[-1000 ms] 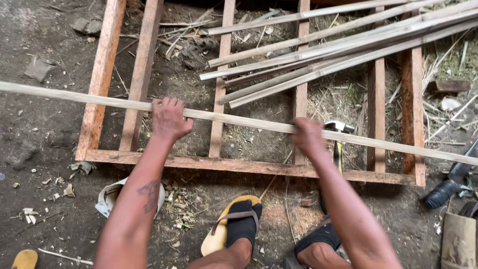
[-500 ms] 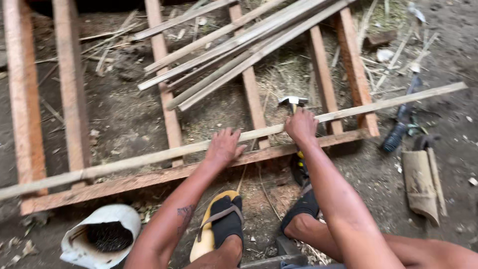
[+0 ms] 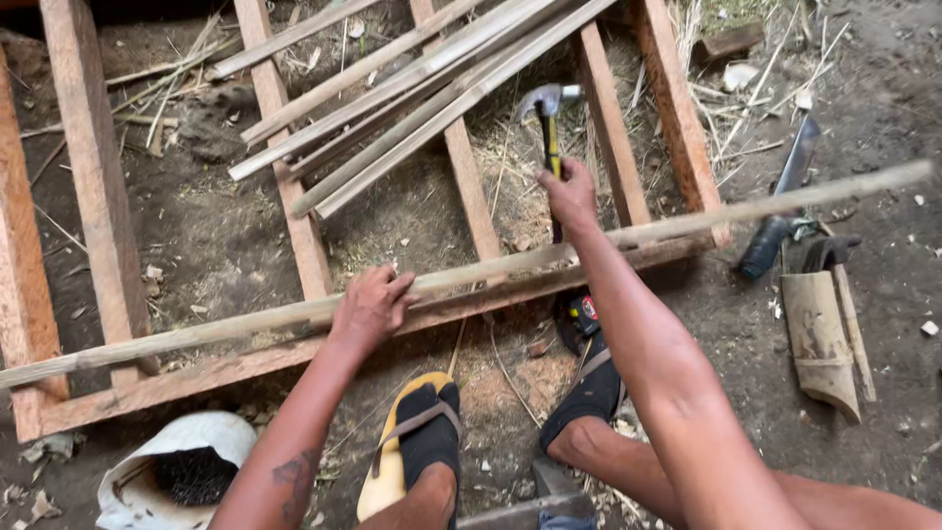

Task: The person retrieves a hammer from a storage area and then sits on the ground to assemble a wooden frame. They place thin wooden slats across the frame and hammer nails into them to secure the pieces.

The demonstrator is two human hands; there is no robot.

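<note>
A person crouches on bare ground over a wooden frame [image 3: 285, 353], feet in sandals at six o'clock. The left hand [image 3: 371, 306] lies flat, fingers spread, pressing a long bamboo slat [image 3: 471, 270] onto the frame's near rail; the slat runs from nine o'clock up toward three. The right hand [image 3: 569, 194] is clamped on the handle of a claw hammer [image 3: 548, 123], head raised at twelve o'clock. A white sack [image 3: 186, 461] sits at seven o'clock; a sheathed knife [image 3: 785, 201] and a bamboo piece [image 3: 819, 344] lie at three. Beyond, a bundle of slats [image 3: 422, 88] lies slantwise across the frame.

The risk, as it looks: the slat is pinned by one palm only, so a blow could skid it sideways, or the hammer could glance toward the left fingers.

Half a second ago the right hand rested on the slat with the hammer lying on the ground; now the hammer is in its grip and off the ground.
</note>
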